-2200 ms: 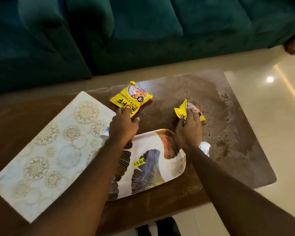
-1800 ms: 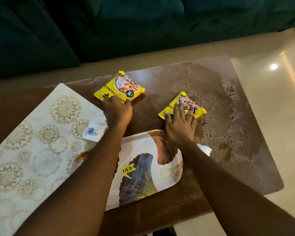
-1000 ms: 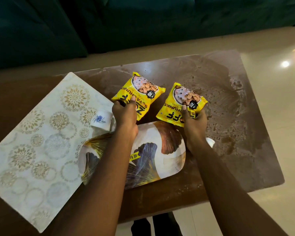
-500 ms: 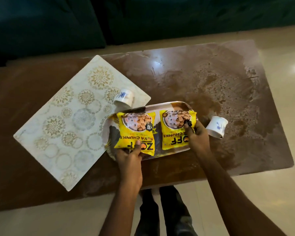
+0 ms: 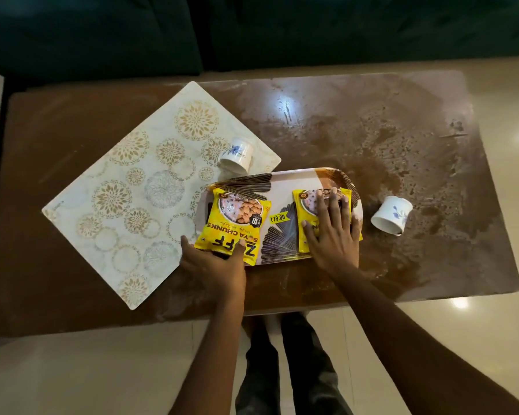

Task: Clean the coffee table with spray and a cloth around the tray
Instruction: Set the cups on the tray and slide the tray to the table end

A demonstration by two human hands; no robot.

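Yellow snack packets lie side by side on the patterned tray [image 5: 282, 187], which sits on the counter [image 5: 372, 121] just ahead of me, its long axis running left to right. My left hand [image 5: 215, 265] is at the tray's near left corner, fingers curled under and gripping the near edge of the left packet [image 5: 234, 226]. My right hand [image 5: 333, 235] lies flat and spread on the right packet [image 5: 309, 205], pressing it down rather than gripping it. Each hand is nearer its own end of the tray, so either could steer it.

Around the tray things are crowded. Its left end overlaps the pale floral placemat [image 5: 132, 199], which lies at an angle. One white cup [image 5: 236, 155] lies tipped on the mat, touching or nearly touching the tray's far left rim. A second tipped cup [image 5: 391, 215] lies just right of the tray. A dusty, smeared film covers the counter to the right and far side, where I judge the wiping is still needed. I see no spray or cloth, so both cups and the mat would block a wipe round the tray.
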